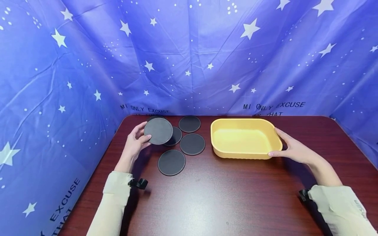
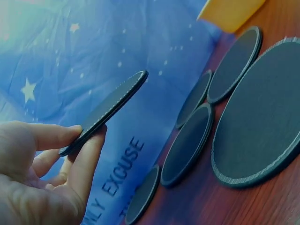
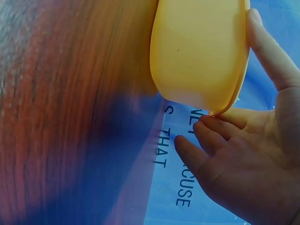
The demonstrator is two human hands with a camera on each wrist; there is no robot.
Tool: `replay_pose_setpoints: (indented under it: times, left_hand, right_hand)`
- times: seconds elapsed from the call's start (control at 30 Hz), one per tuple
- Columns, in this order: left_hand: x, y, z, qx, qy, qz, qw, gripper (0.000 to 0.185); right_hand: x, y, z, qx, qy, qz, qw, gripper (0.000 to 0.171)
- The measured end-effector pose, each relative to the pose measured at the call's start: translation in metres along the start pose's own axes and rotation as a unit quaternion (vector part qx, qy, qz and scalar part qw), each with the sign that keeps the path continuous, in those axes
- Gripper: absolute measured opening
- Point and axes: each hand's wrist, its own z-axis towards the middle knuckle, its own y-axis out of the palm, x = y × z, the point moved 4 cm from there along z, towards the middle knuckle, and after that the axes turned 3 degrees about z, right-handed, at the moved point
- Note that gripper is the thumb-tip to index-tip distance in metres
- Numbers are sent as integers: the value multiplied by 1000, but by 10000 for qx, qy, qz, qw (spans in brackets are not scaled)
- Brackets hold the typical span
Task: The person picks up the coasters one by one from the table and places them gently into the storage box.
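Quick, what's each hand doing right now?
Left hand: pinches a black round coaster, lifted off the table.
Right hand: open, fingers against the yellow tray.

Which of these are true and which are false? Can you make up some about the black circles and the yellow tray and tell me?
1. The left hand holds a black coaster up off the table. True.
2. The yellow tray is full of coasters. False: nothing shows inside it.
3. The right hand touches the tray's right end. True.
4. The held coaster lies flat on the wooden table. False: the left wrist view shows it tilted in the air, pinched between thumb and fingers.
5. Other coasters lie on the table to the left of the tray. True.
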Motion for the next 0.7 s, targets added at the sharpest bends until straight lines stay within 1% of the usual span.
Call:
replay_pose_setpoints:
  times: [0.43,0.7]
  left_hand:
    - [7,38,-7,-502,23,-326,9982,70]
    - [11,62,-12,-722,59,-609,9955,72]
  right_hand:
    - [-2,0,1,-36,86,-11,10000,114]
    - [-3,0,-1,-50,99,74,9999,113]
